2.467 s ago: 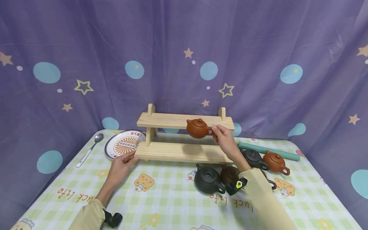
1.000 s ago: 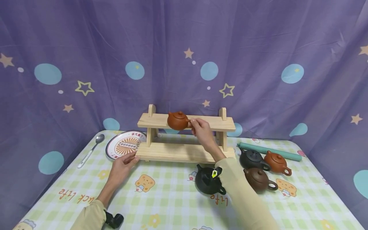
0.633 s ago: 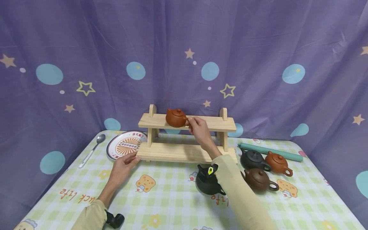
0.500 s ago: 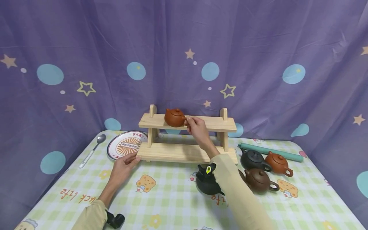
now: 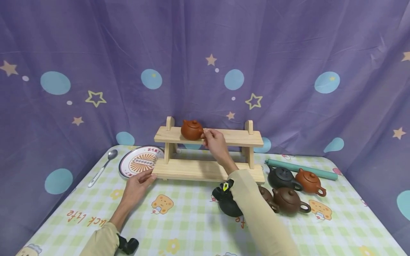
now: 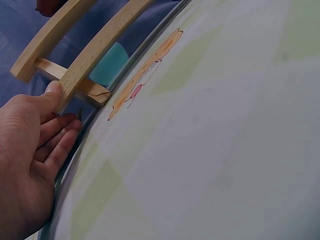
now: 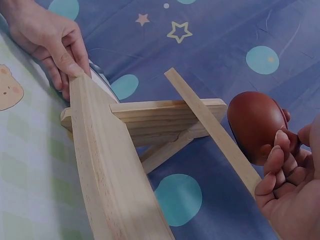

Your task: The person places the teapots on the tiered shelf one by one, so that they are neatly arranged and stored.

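Observation:
A reddish-brown clay teapot [image 5: 191,130] is at the left part of the upper board of a two-tier wooden shelf [image 5: 192,169]. My right hand [image 5: 217,144] pinches its handle, and the spout points left. In the right wrist view the teapot [image 7: 256,125] shows close to the upper board, my fingers curled at its handle. My left hand [image 5: 136,188] grips the left end of the lower board. The left wrist view shows the thumb of that hand [image 6: 30,135] on top of the wood and the fingers beneath it.
Right of the shelf sit a black teapot [image 5: 282,177], an orange-brown teapot [image 5: 309,181] and dark brown teapots [image 5: 288,201]. Another black teapot [image 5: 229,206] is partly behind my right sleeve. A teal roll [image 5: 302,169] lies behind them. A plate [image 5: 128,153] and spoon [image 5: 101,169] lie left.
My right hand has carried the reddish-brown teapot leftward and back, from in front of the upper board's right half to its left part. The left hand has stayed at the shelf's end.

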